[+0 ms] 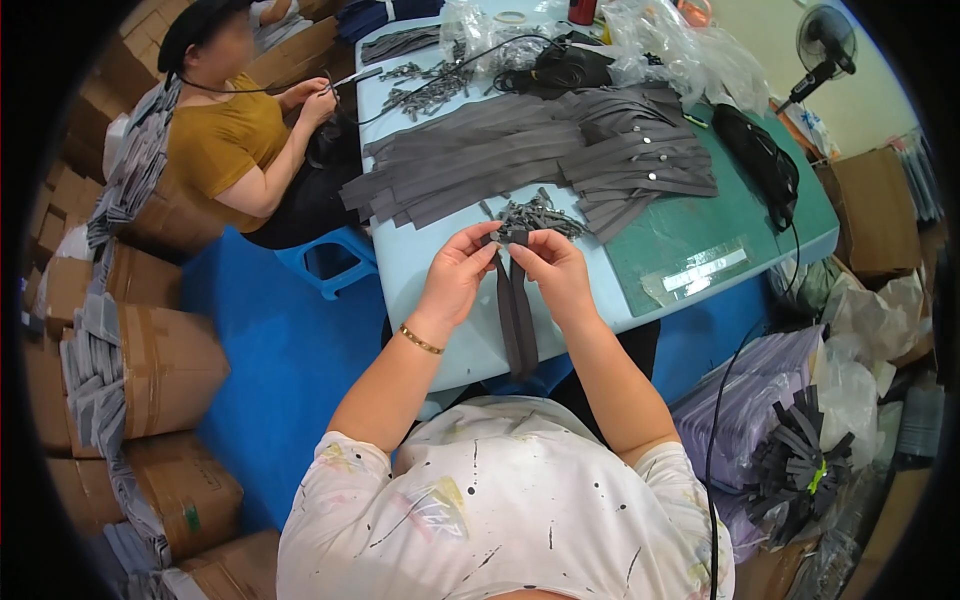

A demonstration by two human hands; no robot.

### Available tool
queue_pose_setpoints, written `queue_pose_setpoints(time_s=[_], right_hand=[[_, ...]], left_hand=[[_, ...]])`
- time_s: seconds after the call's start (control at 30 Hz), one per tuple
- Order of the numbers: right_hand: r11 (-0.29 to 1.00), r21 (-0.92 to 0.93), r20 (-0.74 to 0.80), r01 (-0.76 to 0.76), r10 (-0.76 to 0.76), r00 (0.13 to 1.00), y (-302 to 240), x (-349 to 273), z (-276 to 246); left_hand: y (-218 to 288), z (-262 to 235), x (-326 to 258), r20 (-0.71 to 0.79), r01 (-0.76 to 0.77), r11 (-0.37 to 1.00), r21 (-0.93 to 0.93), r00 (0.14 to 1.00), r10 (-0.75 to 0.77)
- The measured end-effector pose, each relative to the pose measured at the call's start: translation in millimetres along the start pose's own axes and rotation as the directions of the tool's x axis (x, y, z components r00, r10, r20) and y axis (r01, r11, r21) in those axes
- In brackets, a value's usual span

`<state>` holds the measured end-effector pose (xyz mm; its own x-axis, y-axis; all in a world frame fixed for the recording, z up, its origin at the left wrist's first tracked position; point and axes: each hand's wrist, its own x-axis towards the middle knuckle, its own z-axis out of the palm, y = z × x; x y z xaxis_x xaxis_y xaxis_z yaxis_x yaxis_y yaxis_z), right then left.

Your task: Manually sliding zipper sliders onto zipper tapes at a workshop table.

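My left hand point(458, 272) and my right hand point(556, 268) are close together over the near edge of the table, fingers pinched. Between them they hold a dark grey fabric strap point(516, 325), one end in each hand, its doubled length hanging toward my lap. What sits at the left fingertips is too small to make out. Just beyond my fingers lies a heap of small dark grey pieces point(540, 215), perhaps clips. Behind it, many flat grey straps point(470, 150) are spread in rows; those in the right-hand stack point(650, 150) carry small round silvery discs.
A green mat point(700, 240) covers the table's right part, with a black pouch point(757, 165) on it. Clear plastic bags point(690, 50) and more small pieces point(430, 92) lie farther back. A co-worker point(235, 130) sits at the left on a blue stool point(330, 262). Cardboard boxes point(170, 370) line the left.
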<state>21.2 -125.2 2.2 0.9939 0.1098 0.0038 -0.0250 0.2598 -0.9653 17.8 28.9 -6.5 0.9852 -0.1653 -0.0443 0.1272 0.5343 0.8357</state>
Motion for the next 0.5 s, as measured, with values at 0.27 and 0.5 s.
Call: queue_pose_setpoints(time_s=[0.27,0.5], right_hand=[[0.981,-0.096,0.093,-0.169,0.178,0.98,-14.5,-1.1,-15.1],[0.934,-0.267,0.107,-0.238,0.274,0.956,-28.2,-3.6,-18.9]], left_hand=[[-0.5,4.1,-2.8,0.066,0.034,0.999,0.032,0.997,-0.036],[-0.7,4.3,-3.1,0.105,0.002,0.994,0.111,0.994,-0.014]])
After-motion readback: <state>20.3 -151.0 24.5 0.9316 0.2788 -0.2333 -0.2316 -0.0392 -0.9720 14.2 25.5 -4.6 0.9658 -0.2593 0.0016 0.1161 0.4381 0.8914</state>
